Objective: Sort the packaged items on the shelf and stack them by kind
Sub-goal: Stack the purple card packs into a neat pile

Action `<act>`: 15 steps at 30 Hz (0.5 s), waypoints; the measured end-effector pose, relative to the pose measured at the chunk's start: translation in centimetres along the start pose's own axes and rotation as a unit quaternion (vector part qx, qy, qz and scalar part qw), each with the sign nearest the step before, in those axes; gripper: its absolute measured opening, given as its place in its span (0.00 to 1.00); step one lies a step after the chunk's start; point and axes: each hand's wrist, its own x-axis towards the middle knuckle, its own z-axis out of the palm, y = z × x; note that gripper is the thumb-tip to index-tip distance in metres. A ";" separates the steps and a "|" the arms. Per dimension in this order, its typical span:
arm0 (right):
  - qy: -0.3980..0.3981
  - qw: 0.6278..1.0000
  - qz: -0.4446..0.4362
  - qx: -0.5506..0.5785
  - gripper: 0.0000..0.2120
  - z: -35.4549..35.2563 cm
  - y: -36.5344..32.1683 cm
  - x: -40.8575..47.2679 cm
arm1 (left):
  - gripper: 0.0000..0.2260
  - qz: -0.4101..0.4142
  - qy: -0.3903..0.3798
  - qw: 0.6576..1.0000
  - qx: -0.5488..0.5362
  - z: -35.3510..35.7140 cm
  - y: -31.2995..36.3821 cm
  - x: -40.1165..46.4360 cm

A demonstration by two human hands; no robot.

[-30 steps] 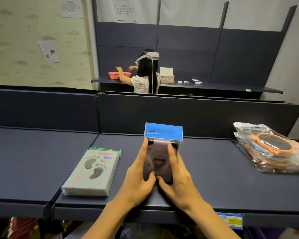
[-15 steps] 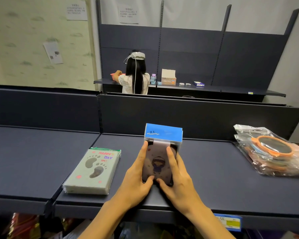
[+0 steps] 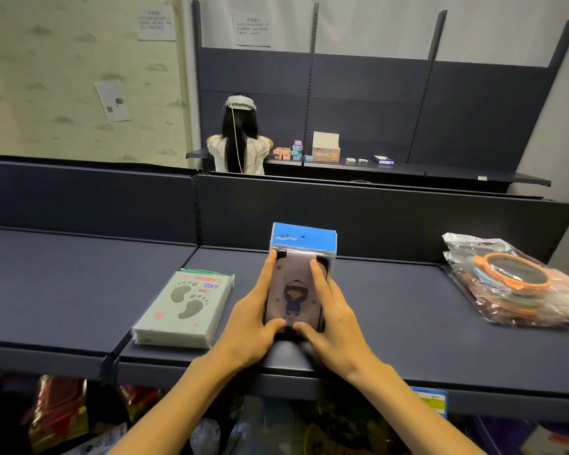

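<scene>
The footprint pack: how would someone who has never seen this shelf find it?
On the near dark shelf, look left of the two hands holding the blue-topped packet stack. The footprint pack lies flat there, pale green, alone bearing two footprints and "HAPPY DAY".

cartoon-girl pack stack [image 3: 294, 295]: mid-shelf, blue header | footprint pack stack [image 3: 184, 307]: flat, left | orange-ring bags [image 3: 513, 280]: piled right

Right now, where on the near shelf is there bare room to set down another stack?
Widest bare patch: the shelf between the right hand and the bagged orange-rimmed items. The left panel, left of the footprint pack, is bare too. Crowded: the narrow strip between that pack and the left hand gripping the cartoon pack.
</scene>
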 end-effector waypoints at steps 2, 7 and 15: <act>-0.010 1.000 0.011 0.015 0.47 -0.3 -0.5 0.3 | 0.46 -0.011 -0.027 1.000 -0.006 -0.7 0.1 0.3; -0.053 0.996 0.064 0.037 0.48 -1.0 -2.1 1.5 | 0.47 -0.056 -0.073 0.995 -0.032 -2.5 0.5 1.1; -0.181 0.965 0.188 0.033 0.49 -2.4 -3.7 4.1 | 0.45 -0.175 -0.156 0.972 -0.005 -4.6 1.7 2.5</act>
